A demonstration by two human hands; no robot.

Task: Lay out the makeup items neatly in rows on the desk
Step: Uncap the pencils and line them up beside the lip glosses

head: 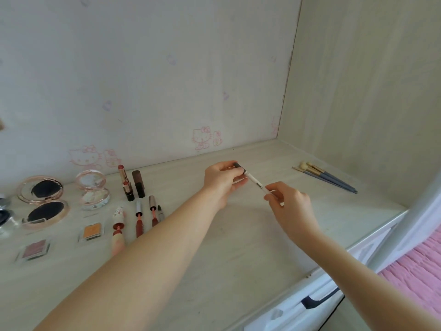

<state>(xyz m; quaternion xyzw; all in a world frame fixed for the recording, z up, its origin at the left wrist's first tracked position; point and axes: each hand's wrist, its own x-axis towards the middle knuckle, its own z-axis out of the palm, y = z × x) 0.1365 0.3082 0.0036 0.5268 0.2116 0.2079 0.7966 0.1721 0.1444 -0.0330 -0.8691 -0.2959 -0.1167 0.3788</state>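
Makeup pencil (259, 185), white-barrelled, is hanging above the desk (238, 235) as I am pinching its near end with my right hand (290, 201) while my left hand (223, 180) is gripping its dark cap (238, 166); I am judging it best laid parallel beside the lip tubes (152, 211), ends level.

Two bare forearms, left hand (224, 181) and right hand (290, 203): sleeveless, no rings, watch or bracelets.
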